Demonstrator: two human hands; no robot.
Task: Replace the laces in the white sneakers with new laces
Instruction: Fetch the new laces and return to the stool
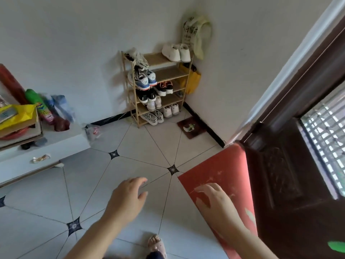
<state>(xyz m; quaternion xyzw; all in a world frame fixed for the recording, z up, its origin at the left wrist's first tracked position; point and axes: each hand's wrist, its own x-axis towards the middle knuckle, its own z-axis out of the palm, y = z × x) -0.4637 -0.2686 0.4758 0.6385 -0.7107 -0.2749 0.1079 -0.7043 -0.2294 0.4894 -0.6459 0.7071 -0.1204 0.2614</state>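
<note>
Both hands empty, fingers loose: left hand [128, 195], right hand [214, 199], out over the floor. White sneakers [176, 52] sit on the top shelf of the shoe rack [170, 73], well apart from the hands. Suggest closing in and lifting the pair by the heels. Lace bundle [140, 60] top left: can't tell if new. The sneakers' own lacing is too small to read.
</note>
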